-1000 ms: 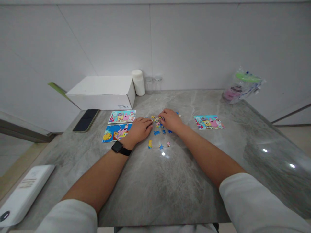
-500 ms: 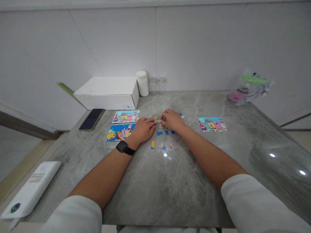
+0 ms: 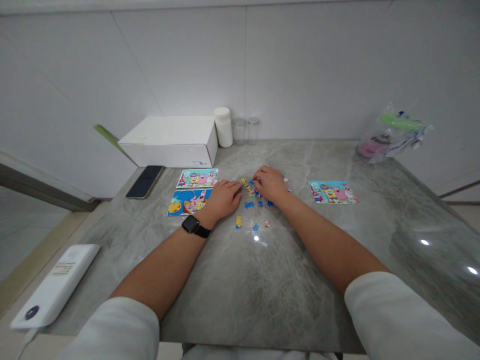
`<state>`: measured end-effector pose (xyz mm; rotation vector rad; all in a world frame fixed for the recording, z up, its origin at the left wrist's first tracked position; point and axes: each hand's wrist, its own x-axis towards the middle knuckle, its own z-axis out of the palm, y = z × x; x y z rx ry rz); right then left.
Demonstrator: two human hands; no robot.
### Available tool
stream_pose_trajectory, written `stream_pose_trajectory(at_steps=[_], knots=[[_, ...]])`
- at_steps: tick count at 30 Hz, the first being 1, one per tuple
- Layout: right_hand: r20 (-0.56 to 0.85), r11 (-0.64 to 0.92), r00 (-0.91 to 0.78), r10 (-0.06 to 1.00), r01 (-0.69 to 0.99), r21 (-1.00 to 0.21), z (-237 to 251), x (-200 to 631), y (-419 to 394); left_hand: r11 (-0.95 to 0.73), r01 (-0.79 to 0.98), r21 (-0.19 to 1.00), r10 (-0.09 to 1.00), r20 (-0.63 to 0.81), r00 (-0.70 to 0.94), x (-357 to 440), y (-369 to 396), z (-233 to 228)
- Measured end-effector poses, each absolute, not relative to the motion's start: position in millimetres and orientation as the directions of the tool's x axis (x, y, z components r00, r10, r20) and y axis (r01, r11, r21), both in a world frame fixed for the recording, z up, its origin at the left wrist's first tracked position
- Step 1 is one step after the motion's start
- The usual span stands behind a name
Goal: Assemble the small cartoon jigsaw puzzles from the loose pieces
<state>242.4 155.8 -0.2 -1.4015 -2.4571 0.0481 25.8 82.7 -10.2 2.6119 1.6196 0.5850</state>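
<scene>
Blue and yellow cardboard puzzle pieces lie scattered on the grey marbled table, and both bare hands rest among them. The right hand sits curled over the heap with its fingertips on the pieces; whether it pinches one I cannot tell. At its nine o'clock the left hand, a black watch on its wrist, lies knuckles up with nothing visibly held. A few stray pieces lie at six o'clock. Two finished cartoon puzzle pictures lie just at nine o'clock of the left hand, a third cartoon picture at three o'clock of the right. A white cardboard box stands at eleven o'clock.
</scene>
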Motion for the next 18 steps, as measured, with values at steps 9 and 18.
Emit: stream_pose_trajectory(at_steps=[9, 18], knots=[[0.265, 0.471, -0.41, 0.873, 0.851, -0.234, 5.0, 248.8, 155.4, -0.441, 0.85, 0.288, 0.878, 0.337, 0.341, 20.1, 87.9, -14.1], [0.25, 0.442, -0.384, 0.889, 0.861, -0.252, 7.3, 252.0, 153.9, -0.419, 0.858, 0.298, 0.89, 0.321, 0.323, 15.1, 90.4, -16.9]])
